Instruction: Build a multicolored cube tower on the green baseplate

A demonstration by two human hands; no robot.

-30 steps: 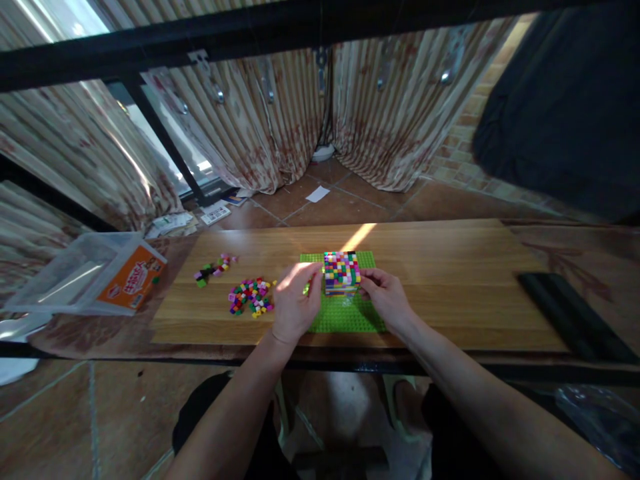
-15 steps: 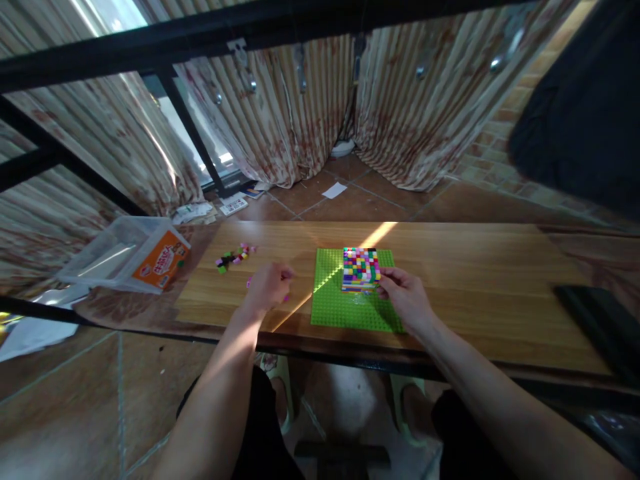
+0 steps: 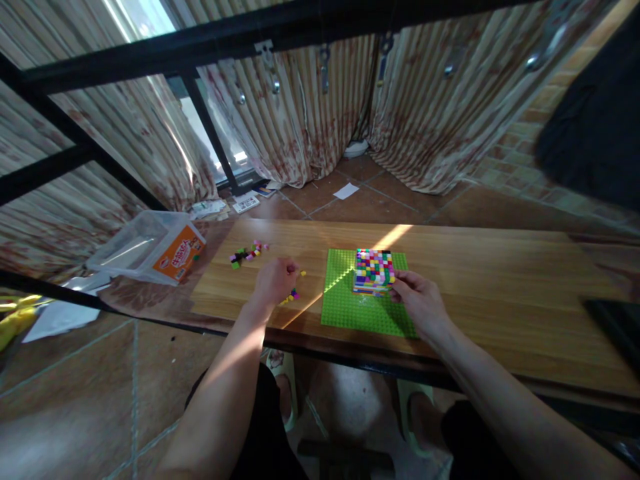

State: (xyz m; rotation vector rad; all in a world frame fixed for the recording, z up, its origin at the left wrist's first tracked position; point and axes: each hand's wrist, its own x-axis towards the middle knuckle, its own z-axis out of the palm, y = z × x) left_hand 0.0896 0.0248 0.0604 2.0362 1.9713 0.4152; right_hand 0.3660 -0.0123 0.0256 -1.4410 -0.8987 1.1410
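Note:
A block of small multicoloured building bricks (image 3: 374, 268) stands on a green studded baseplate (image 3: 367, 321). My right hand (image 3: 423, 303) is at the block's right side, thumb and forefinger closed on its edge. To the left of the baseplate, my left hand (image 3: 276, 283) hovers low over the table with its fingertips pinched together. What lies between those fingertips is too small to make out. A yellow brick (image 3: 303, 273) shows just beside them. Below the same hand are loose purple and yellow bricks (image 3: 294, 294), partly hidden by it.
More loose bricks (image 3: 246, 254) lie in a cluster at the far left of the wooden table (image 3: 490, 287). A clear plastic box (image 3: 143, 247) with an orange label stands past the table's left end. A dark flat object (image 3: 613, 327) lies at the right end.
The whole view has shifted, so things appear farther right. Yellow bricks now show around my left hand, where pink ones showed before. My right hand stays at the block's side.

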